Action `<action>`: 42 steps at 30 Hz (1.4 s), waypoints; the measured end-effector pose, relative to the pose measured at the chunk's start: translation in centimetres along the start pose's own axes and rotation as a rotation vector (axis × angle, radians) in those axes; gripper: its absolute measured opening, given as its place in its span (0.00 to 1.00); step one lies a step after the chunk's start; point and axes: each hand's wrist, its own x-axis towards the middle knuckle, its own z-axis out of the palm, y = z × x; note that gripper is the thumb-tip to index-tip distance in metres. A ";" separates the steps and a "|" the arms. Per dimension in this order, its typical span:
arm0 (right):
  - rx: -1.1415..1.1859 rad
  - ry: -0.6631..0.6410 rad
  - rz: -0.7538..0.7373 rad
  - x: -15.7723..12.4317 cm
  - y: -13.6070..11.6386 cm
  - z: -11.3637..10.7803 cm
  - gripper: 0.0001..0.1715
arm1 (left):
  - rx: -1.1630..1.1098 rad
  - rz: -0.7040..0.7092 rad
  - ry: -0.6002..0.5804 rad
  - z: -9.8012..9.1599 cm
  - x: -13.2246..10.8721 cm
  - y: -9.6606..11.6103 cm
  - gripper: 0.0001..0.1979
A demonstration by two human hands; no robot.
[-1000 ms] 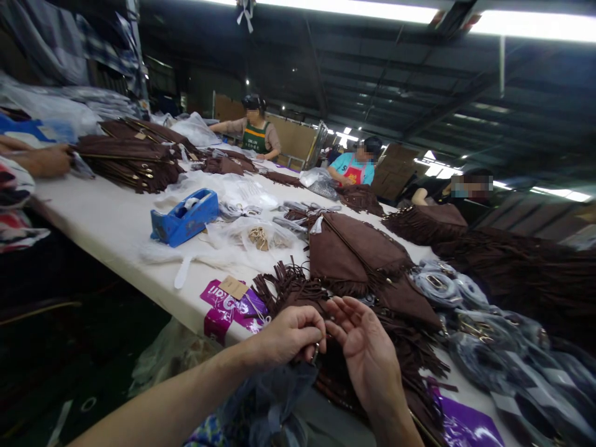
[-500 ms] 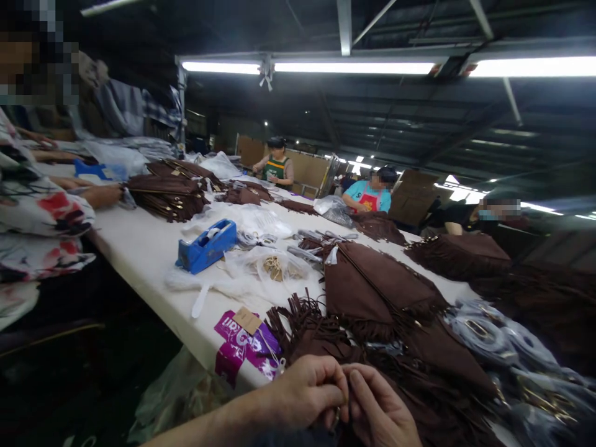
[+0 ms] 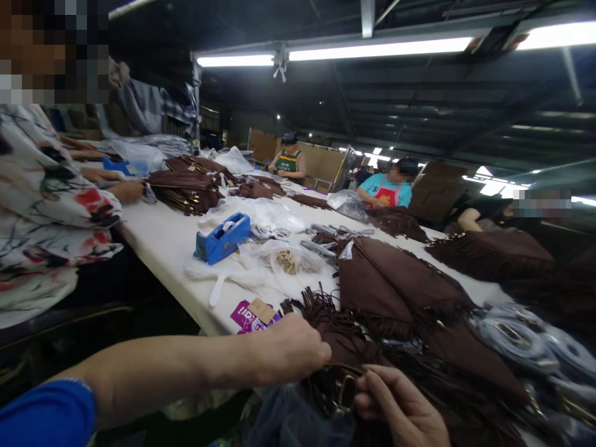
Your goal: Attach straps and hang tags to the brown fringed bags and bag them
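Note:
My left hand [image 3: 291, 354] is closed in a fist at the near table edge, gripping the top of a brown fringed suede bag [image 3: 339, 347]. My right hand [image 3: 395, 406] sits just below it, fingers pinched on the bag's dark strap beside a brass buckle [image 3: 345, 392]. More brown fringed bags [image 3: 395, 285] are piled right behind my hands. A grey plastic bag [image 3: 288, 416] hangs under my hands.
A blue tape dispenser [image 3: 222, 238], clear bags of hardware [image 3: 288, 261] and a purple packet [image 3: 249, 316] lie on the white table [image 3: 158, 236]. A person in a floral top [image 3: 41, 205] sits left. Other workers [image 3: 388, 186] sit across. Wrapped straps [image 3: 526, 341] lie right.
The view has swung left and up. My left hand moved from pinching beside the right hand to a fist on the bag, and the strap with its buckle now shows between my hands.

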 end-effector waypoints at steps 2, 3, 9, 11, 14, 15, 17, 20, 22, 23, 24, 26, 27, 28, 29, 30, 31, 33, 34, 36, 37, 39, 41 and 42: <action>-0.038 -0.040 -0.025 -0.1 -0.1 -0.1 0.24 | -0.205 -0.011 0.047 -0.3 0.1 -0.5 0.03; -0.051 -0.050 -0.039 -0.1 -0.1 -0.1 0.24 | -0.373 -0.017 0.085 -0.2 0.3 -0.6 0.03; -0.089 -0.074 -0.095 -0.6 0.1 -0.1 0.20 | -1.745 -0.269 0.096 3.3 2.1 0.9 0.09; -0.090 -0.078 -0.108 -0.7 0.2 -0.1 0.19 | -1.921 -0.327 0.083 4.2 2.5 1.7 0.12; -0.089 -0.081 -0.114 -0.6 0.3 -0.3 0.19 | -1.956 -0.348 0.134 4.7 2.8 2.3 0.12; -0.086 -0.083 -0.113 -0.6 0.4 -0.3 0.19 | -1.950 -0.356 0.162 4.7 2.8 2.4 0.11; -0.080 -0.097 -0.118 -0.5 0.5 -0.3 0.19 | -1.935 -0.367 0.213 4.9 2.9 2.6 0.10; -0.078 -0.092 -0.151 -0.4 0.8 -0.1 0.16 | -1.907 -0.359 0.285 5.4 3.0 2.8 0.11; -0.080 -0.081 -0.170 -0.4 1.0 -0.1 0.15 | -1.870 -0.352 0.329 5.7 3.0 2.9 0.11; -0.084 -0.077 -0.175 -0.4 1.1 -0.1 0.15 | -1.841 -0.355 0.347 5.9 3.1 3.0 0.11; -0.092 -0.078 -0.176 -0.4 1.2 -0.2 0.15 | -1.806 -0.363 0.367 6.0 3.1 3.2 0.09; -0.109 -0.078 -0.178 -0.4 1.4 -0.3 0.15 | -1.724 -0.389 0.404 6.1 3.0 3.4 0.08; -0.117 -0.074 -0.178 -0.5 1.5 -0.3 0.15 | -1.678 -0.400 0.427 6.1 3.0 3.5 0.07; -0.120 -0.066 -0.179 -0.5 1.5 -0.3 0.15 | -1.627 -0.408 0.452 6.1 3.0 3.6 0.06; -0.122 -0.059 -0.177 -0.5 1.5 -0.2 0.16 | -1.573 -0.413 0.476 6.0 2.9 3.6 0.05; -0.123 -0.051 -0.176 -0.5 1.4 -0.1 0.16 | -1.520 -0.415 0.497 6.0 2.9 3.7 0.05; -0.124 -0.045 -0.176 -0.5 1.4 0.0 0.16 | -1.473 -0.413 0.515 6.0 2.8 3.8 0.04; -0.128 -0.043 -0.181 -0.6 1.2 0.2 0.16 | -1.424 -0.407 0.542 6.0 2.8 3.9 0.04; -0.129 -0.044 -0.187 -0.6 1.2 0.3 0.15 | -1.423 -0.404 0.547 6.1 2.8 3.9 0.05; -0.137 -0.044 -0.199 -0.6 1.2 0.4 0.15 | -1.438 -0.403 0.553 6.1 2.8 4.0 0.05; -0.146 -0.043 -0.204 -0.6 1.3 0.4 0.15 | -1.447 -0.404 0.557 6.1 2.8 4.0 0.05; -0.172 -0.038 -0.220 -0.6 1.4 0.4 0.14 | -1.472 -0.407 0.557 6.2 2.9 4.1 0.05; -0.207 -0.029 -0.243 -0.6 1.7 0.3 0.14 | -1.511 -0.415 0.533 6.3 3.0 4.2 0.05; -0.227 -0.024 -0.257 -0.6 1.8 0.3 0.14 | -1.527 -0.422 0.512 6.4 3.0 4.2 0.05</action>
